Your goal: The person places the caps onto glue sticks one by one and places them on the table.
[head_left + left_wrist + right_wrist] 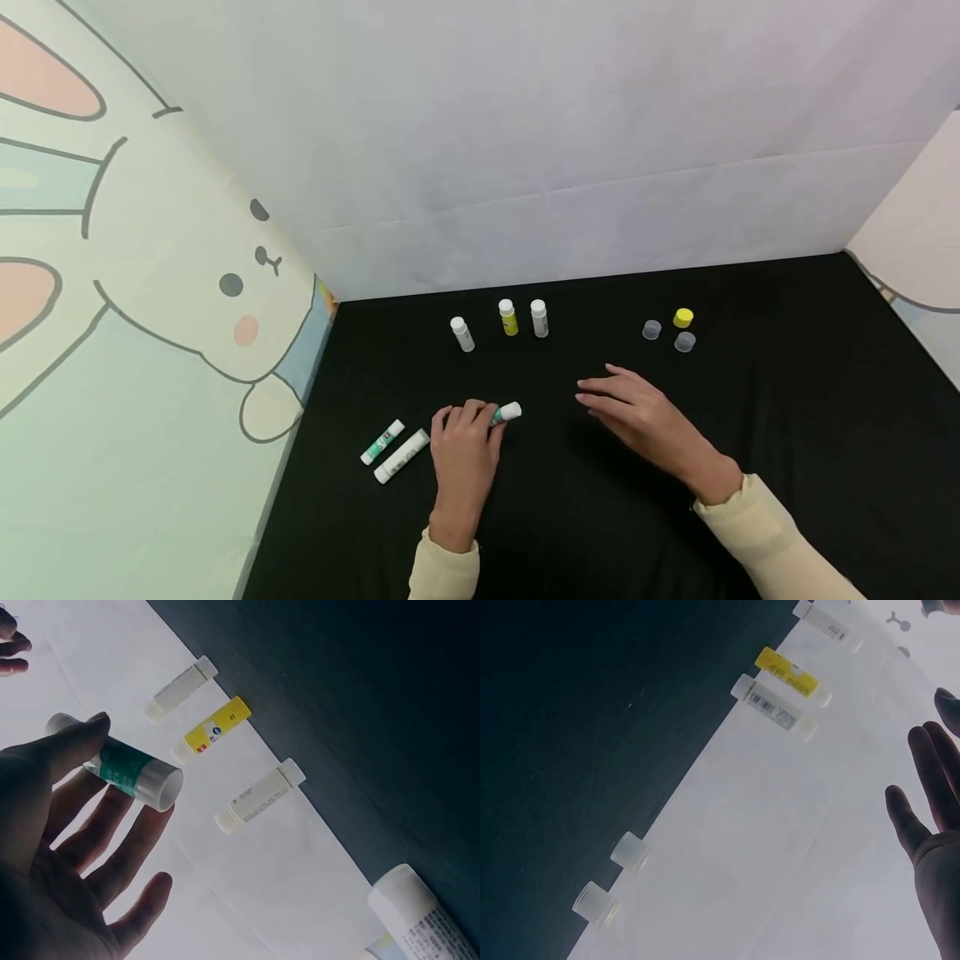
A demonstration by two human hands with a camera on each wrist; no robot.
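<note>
In the head view my left hand (463, 454) grips a green-and-white glue stick (510, 412), its white end pointing right. Thumb and fingers pinch the same glue stick (124, 769) in the left wrist view. My right hand (647, 421) hovers to the right, fingers extended, holding nothing. Left of the left hand lie another green glue stick (382, 442) and a larger white tube (402, 457). Beyond the hands stand a white glue stick (462, 334), a yellow glue stick (509, 319) and a second white one (539, 319).
At the back right sit a yellow cap (683, 317) and two clear caps, one left (652, 330) and one nearer (685, 342). A black cloth (585, 525) covers the table. A pale curtain (570, 142) stands behind; a rabbit-print panel (165, 317) borders the left.
</note>
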